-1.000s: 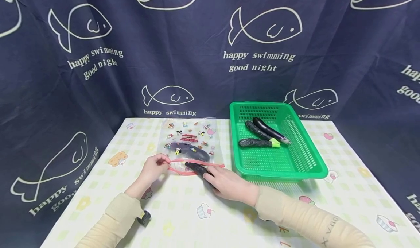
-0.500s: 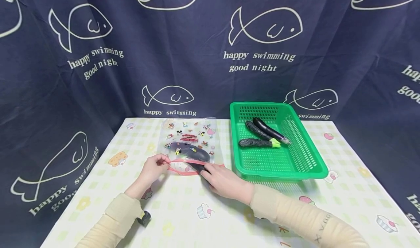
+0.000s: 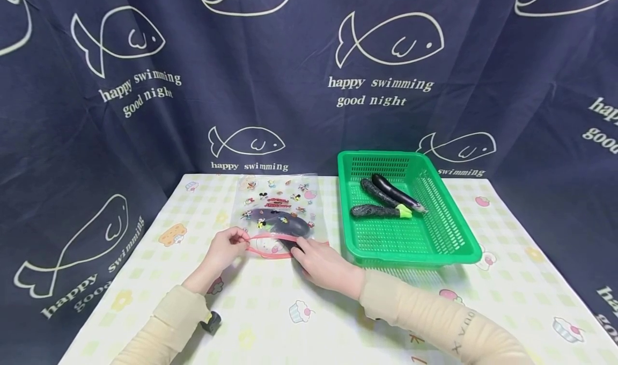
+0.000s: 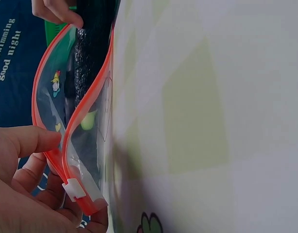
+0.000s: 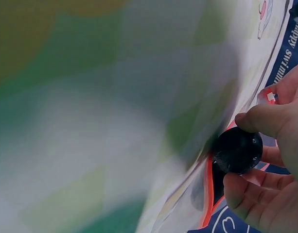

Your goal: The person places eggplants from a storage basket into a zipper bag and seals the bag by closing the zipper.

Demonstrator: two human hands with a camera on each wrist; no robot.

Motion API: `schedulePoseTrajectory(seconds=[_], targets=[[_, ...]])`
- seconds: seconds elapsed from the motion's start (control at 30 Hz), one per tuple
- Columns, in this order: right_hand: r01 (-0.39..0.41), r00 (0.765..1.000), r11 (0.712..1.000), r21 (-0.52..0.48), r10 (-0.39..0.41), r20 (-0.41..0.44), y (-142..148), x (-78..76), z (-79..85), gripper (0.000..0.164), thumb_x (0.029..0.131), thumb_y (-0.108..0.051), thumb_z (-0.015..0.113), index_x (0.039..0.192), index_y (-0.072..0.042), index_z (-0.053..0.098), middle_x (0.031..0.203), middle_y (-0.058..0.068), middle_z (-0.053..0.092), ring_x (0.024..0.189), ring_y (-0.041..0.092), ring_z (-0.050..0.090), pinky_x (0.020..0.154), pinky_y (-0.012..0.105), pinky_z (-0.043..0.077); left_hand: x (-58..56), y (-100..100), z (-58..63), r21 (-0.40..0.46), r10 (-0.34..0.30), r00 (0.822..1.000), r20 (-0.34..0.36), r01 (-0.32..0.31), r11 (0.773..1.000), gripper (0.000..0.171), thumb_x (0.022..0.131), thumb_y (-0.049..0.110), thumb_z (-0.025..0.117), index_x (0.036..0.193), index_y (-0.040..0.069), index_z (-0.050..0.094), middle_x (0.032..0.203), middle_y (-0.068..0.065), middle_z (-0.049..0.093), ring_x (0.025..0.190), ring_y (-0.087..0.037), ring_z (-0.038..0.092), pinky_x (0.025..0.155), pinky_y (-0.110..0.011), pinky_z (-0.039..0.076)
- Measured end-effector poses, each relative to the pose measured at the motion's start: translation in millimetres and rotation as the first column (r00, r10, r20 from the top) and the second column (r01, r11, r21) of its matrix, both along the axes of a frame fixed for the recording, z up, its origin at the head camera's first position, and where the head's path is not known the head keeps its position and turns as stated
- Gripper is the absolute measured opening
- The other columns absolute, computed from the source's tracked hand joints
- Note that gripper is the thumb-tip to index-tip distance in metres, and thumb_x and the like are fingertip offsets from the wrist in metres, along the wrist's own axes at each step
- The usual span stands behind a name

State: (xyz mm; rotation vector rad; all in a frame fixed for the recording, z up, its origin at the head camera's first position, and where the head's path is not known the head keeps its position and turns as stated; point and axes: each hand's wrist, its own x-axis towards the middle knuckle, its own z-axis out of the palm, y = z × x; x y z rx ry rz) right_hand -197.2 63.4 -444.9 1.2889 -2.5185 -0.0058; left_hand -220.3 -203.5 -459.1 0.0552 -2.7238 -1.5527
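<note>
A clear zip bag point(image 3: 280, 190) with cartoon prints lies flat, its red zip rim parted toward me. My left hand point(image 3: 229, 248) pinches the left corner of that rim, near the white slider point(image 4: 74, 190). With my right hand point(image 3: 324, 265) I grip the rounded end of a black, wrinkled eggplant point(image 5: 237, 150). The eggplant's light green stem end point(image 4: 88, 121) is inside the bag's mouth, and its thick end sticks out between my thumb and fingers. Another, smooth dark purple eggplant point(image 3: 292, 226) lies within the bag.
To the right, a green perforated basket point(image 3: 410, 252) holds a glossy eggplant point(image 3: 393, 189) and two black wrinkled ones, one showing a bright green cap point(image 3: 404, 211). A patterned tablecloth point(image 3: 270, 311) covers the table; a dark blue curtain point(image 3: 289, 86) hangs behind.
My right hand has pushed the black eggplant leftward and deeper through the bag's mouth, stem end first. My left hand stays on the rim's corner.
</note>
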Motion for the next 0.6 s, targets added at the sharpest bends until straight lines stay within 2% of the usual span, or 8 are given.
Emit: schedulePoseTrajectory(seconds=[0.23, 0.43, 0.6], targets=[[0.001, 1.0, 1.0, -0.002, -0.001, 0.02, 0.8, 0.6, 1.4, 0.034, 0.079, -0.022, 0.072, 0.107, -0.01, 0.057, 0.101, 0.004, 0.051, 0.083, 0.018, 0.056, 0.063, 0.031, 0.052, -0.4, 0.8, 0.8, 0.017, -0.003, 1.0, 0.01, 0.003, 1.0, 0.013, 0.077, -0.002, 0.063, 0.09, -0.002, 0.064, 0.075, -0.003, 0.059, 0.071, -0.015, 0.051, 0.064, -0.025, 0.043], [-0.032, 0.999, 0.999, -0.009, 0.032, -0.001, 4.3, 0.5, -0.3, 0.033, 0.081, -0.024, 0.069, 0.11, -0.013, 0.055, 0.103, 0.003, 0.05, 0.086, 0.018, 0.055, 0.068, 0.032, 0.051, -0.1, 0.7, 1.1, 0.012, -0.003, 1.0, 0.01, 0.003, 1.0, 0.012, 0.077, -0.002, 0.063, 0.089, -0.001, 0.064, 0.075, -0.003, 0.059, 0.07, -0.015, 0.05, 0.064, -0.025, 0.042], [-0.078, 0.996, 0.997, -0.013, 0.078, -0.045, 6.9, 3.5, 1.1, 0.026, 0.082, -0.021, 0.067, 0.104, -0.014, 0.055, 0.098, 0.002, 0.049, 0.082, 0.018, 0.053, 0.067, 0.032, 0.051, 0.8, 0.5, 1.4, 0.011, -0.003, 1.0, 0.014, 0.003, 1.0, 0.013, 0.077, -0.002, 0.063, 0.09, -0.001, 0.064, 0.075, -0.003, 0.059, 0.071, -0.015, 0.05, 0.064, -0.025, 0.042]])
